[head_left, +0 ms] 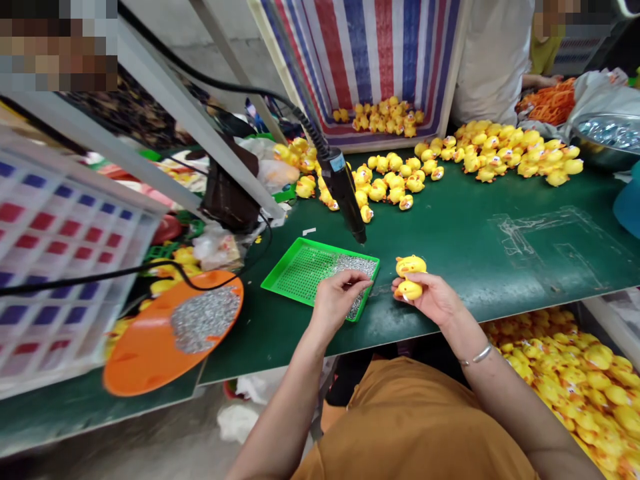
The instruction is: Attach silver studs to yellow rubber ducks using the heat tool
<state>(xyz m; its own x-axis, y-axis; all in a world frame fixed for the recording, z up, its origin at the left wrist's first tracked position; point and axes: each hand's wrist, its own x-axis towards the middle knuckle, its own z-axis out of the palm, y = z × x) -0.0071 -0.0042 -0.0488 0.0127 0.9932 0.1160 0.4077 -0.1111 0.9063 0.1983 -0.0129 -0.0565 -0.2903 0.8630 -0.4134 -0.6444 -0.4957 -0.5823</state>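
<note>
My left hand point(338, 297) is over the right end of a green perforated tray point(295, 272). Its thumb and fingertips are pinched together; whatever lies between them is too small to make out. Small silvery metal pieces point(356, 265) fill that end of the tray. To the right, my right hand point(434, 297) grips a yellow toy duck point(411, 268), with a rounded upper part and a lower part, above the green table. A black electric screwdriver point(345, 193) hangs upright between the tray and the ducks behind, its tip just above the table.
Several yellow ducks point(395, 180) lie along the table's back, more point(525, 147) at the back right. An orange dish point(145, 357) of silvery pieces stands left. A box of ducks point(580, 380) is below the table's right front edge. A black cable point(100, 280) crosses the left side.
</note>
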